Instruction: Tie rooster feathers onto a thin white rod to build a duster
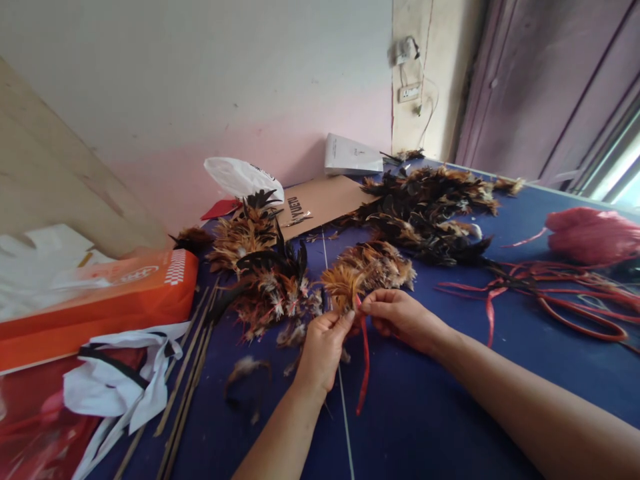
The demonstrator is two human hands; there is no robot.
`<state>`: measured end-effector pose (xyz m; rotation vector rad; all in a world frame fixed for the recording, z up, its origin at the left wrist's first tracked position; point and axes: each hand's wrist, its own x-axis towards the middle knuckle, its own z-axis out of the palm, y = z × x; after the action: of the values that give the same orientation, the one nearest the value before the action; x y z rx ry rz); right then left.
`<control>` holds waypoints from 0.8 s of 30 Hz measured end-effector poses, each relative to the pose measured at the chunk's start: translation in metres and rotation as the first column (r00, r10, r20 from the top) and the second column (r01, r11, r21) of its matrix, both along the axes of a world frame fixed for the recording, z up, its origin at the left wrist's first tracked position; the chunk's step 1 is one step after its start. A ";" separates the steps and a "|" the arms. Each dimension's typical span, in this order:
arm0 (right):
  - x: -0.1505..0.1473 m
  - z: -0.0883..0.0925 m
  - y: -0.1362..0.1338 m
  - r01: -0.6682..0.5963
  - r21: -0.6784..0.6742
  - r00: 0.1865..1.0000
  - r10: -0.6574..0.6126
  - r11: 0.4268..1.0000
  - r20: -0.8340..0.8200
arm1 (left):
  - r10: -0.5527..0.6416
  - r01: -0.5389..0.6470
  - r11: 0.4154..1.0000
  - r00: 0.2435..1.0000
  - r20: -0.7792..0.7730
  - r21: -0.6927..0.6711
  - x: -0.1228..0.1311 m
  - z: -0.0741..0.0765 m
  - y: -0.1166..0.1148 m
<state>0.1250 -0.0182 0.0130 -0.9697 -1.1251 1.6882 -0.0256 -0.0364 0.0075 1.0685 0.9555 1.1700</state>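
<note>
Right now I have a ginger feather bunch [342, 283] upright between my two hands, over the middle of the blue tabletop [425, 407], just beside its white centre line. The thumb and fingers of my left hand [323, 337] are closed around its quill end. My right hand [400, 317] has its thumb and forefinger pinched narrow at the same spot, on a red plastic strip [365, 367] that meets the quills and dangles toward the tabletop's near edge. With that tail hanging free, I judge this bunch to be only partly bound.

Toward the tabletop's left edge, the black-tipped bunches [273, 287] show pinkish-red bits at their bases, so some look tied already. Just beyond my fingers lies a tawny feather heap [387, 263], and a larger dark feather pile [435, 200] spreads toward the far right corner; I cannot tell whether either is bound or loose. A few stray feathers [247, 370] lie apart, left of my left hand. Near the right edge there is plenty of material unused: a tangle of red strips [570, 287] and a pinkish-red twine bundle [595, 235].
</note>
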 end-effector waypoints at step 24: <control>0.001 0.004 0.000 -0.068 -0.152 0.993 0.052 0.986 -0.107 | 0.054 -0.057 0.998 0.995 -0.090 -0.036 -0.004 0.003 -0.003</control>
<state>0.1262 -0.0180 0.0167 -0.9413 -0.9746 1.8753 -0.0297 -0.0392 0.0107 1.0763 1.0788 1.1524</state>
